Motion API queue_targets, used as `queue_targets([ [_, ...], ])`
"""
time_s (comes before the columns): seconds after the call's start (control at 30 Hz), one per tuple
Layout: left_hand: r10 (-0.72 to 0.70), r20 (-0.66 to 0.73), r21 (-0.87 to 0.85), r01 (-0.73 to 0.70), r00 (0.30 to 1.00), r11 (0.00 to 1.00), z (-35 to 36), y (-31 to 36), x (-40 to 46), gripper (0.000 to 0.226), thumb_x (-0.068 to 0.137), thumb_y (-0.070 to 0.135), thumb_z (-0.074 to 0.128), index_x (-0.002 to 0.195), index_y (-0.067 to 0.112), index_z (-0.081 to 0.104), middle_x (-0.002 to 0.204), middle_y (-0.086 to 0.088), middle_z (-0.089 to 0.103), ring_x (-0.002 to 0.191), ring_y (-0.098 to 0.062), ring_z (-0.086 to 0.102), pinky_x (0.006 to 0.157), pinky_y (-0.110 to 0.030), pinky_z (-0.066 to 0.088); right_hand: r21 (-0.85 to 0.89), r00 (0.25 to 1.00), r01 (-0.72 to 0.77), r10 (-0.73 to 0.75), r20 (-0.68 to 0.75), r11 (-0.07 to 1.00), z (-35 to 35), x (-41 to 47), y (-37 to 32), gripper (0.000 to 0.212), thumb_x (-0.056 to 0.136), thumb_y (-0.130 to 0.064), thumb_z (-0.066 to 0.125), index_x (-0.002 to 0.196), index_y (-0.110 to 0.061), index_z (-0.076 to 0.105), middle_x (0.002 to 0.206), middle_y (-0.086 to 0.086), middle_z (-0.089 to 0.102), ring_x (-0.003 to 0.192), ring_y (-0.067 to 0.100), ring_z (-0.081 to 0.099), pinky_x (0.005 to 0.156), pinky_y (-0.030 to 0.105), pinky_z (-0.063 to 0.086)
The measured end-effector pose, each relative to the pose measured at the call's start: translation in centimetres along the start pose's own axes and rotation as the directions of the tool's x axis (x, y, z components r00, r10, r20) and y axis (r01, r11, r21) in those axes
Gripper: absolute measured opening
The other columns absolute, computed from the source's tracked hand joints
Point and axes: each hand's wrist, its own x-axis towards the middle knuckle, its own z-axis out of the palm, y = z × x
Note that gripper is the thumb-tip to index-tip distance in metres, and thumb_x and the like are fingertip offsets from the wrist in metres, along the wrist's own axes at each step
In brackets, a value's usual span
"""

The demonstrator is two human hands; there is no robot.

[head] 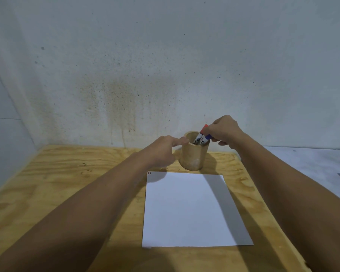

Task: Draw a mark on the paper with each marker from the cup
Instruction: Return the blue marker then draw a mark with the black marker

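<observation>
Between the two hands stands a wooden cup (192, 156), upright on a plywood table (67, 183) near the wall (165, 55). Two markers lean inside it, tilted toward the right hand (224, 130): a red-capped marker (203, 128) and a blue-capped marker (207, 137) just beside it, their white barrels disappearing below the rim.

That right hand hovers over the cup's right rim, fingers bent and bunched around the marker tops. Its fingertips touch the caps, and they seem to pinch the blue-capped one, though which of the two is truly gripped cannot be told from this angle. Both markers sit down in the cup.

To the cup's other side, the left hand (161, 150) rests with its index finger stretched out so the tip meets the left rim, while the remaining fingers curl loosely underneath against the cup's side. It steadies rather than wraps; the hand holds nothing closed within it.

Nearer the person than both hands, below the cup and between the two forearms, lies a sheet of white paper (192, 211), flat on the table and blank except for a tiny mark at its far left corner, close under the left hand's wrist. The cup stands just beyond the paper's far edge, apart from it by a narrow strip of wood.
</observation>
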Motion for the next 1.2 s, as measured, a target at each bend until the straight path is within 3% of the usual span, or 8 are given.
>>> queue_targets([
  [0.2, 0.022, 0.025, 0.009, -0.022, 0.999, 1.000, -0.5, 0.8, -0.6, 0.067, 0.086, -0.002, 0.051, 0.142, 0.031, 0.036, 0.135, -0.012, 0.054, 0.116, -0.031, 0.054, 0.085, -0.029, 0.043, -0.021, 0.992, 0.098, -0.099, -0.075, 0.995, 0.1, -0.5, -0.5, 0.019, 0.081, -0.017, 0.071, 0.086, 0.002, 0.072, 0.090, 0.016, 0.073, 0.073, 0.022, 0.063, 0.071, 0.040, 0.058],
  [0.3, 0.010, 0.048, 0.006, -0.011, 0.999, 1.000, -0.8, 0.6, -0.4, 0.072, 0.083, -0.005, 0.050, 0.142, 0.035, 0.036, 0.135, -0.013, 0.054, 0.096, -0.024, 0.062, 0.064, -0.020, 0.045, 0.017, 0.957, 0.208, -0.200, -0.210, 0.978, -0.8, -1.3, -1.4, 0.016, 0.088, -0.023, 0.066, 0.092, -0.007, 0.069, 0.093, 0.011, 0.072, 0.084, 0.024, 0.067, 0.082, 0.044, 0.057],
  [0.37, 0.009, 0.064, -0.011, -0.008, 0.998, 1.000, -1.2, 0.6, -0.2, 0.073, 0.080, -0.004, 0.052, 0.141, 0.035, 0.037, 0.138, -0.009, 0.052, 0.104, -0.025, 0.061, 0.059, -0.016, 0.043, 0.097, 0.902, 0.323, -0.276, -0.332, 0.941, -1.7, -2.0, -2.2, 0.020, 0.094, -0.025, 0.058, 0.106, -0.010, 0.064, 0.097, 0.006, 0.071, 0.090, 0.022, 0.067, 0.086, 0.040, 0.056],
  [0.53, 0.057, -0.021, -0.243, -0.061, 0.998, 0.968, -2.2, 1.1, -1.0, 0.072, 0.078, -0.001, 0.063, 0.141, 0.025, 0.040, 0.142, 0.000, 0.048, 0.119, -0.015, 0.053, 0.085, -0.031, 0.052, 0.262, 0.739, 0.616, -0.430, -0.519, 0.743, -3.4, -4.9, -4.3, 0.017, 0.102, -0.024, 0.045, 0.114, -0.016, 0.054, 0.087, -0.004, 0.063, 0.082, 0.014, 0.068, 0.076, 0.031, 0.057],
  [0.7, -0.079, -0.288, -0.644, -0.132, 0.954, 0.754, -4.4, 0.4, -2.7, 0.043, 0.079, 0.000, 0.067, 0.119, 0.015, 0.063, 0.117, -0.003, 0.068, 0.102, -0.015, 0.065, 0.090, -0.038, 0.054, 0.372, 0.817, 0.574, -0.544, -0.192, 0.730, -2.6, -7.7, -4.2, 0.025, 0.093, -0.019, 0.065, 0.118, -0.014, 0.067, 0.080, 0.005, 0.067, 0.059, 0.013, 0.063, 0.051, 0.029, 0.052],
  [0.83, -0.058, -0.297, -0.801, -0.216, 0.953, 0.558, -5.1, 0.1, -4.7, 0.034, 0.081, -0.001, 0.067, 0.114, 0.006, 0.065, 0.106, -0.011, 0.071, 0.087, -0.022, 0.068, 0.083, -0.038, 0.058, 0.451, 0.872, 0.378, -0.475, 0.120, 0.808, -0.7, -8.9, -3.6, 0.020, 0.082, -0.007, 0.077, 0.098, -0.001, 0.067, 0.084, 0.021, 0.074, 0.061, 0.014, 0.071, 0.059, 0.032, 0.053],
  [0.93, -0.024, -0.290, -0.850, -0.246, 0.957, 0.466, -4.6, -0.4, -5.6, 0.033, 0.082, -0.005, 0.063, 0.114, 0.003, 0.064, 0.106, -0.013, 0.070, 0.087, -0.021, 0.067, 0.076, -0.030, 0.058, 0.454, 0.834, 0.326, -0.478, 0.276, 0.830, 0.5, -9.6, -3.4, 0.011, 0.085, -0.002, 0.072, 0.095, 0.001, 0.069, 0.088, 0.020, 0.075, 0.071, 0.019, 0.073, 0.064, 0.031, 0.055],
  [1.2, -0.184, -0.442, -0.797, -0.291, 0.878, 0.529, -2.7, -1.8, -6.5, 0.011, 0.081, -0.005, 0.065, 0.088, 0.001, 0.071, 0.073, -0.002, 0.075, 0.068, -0.014, 0.068, 0.065, -0.019, 0.055, 0.409, 0.847, 0.322, -0.453, 0.279, 0.854, 3.6, -11.1, -3.0, 0.014, 0.087, -0.013, 0.073, 0.094, -0.001, 0.069, 0.084, 0.016, 0.078, 0.064, 0.017, 0.070, 0.056, 0.031, 0.053],
])
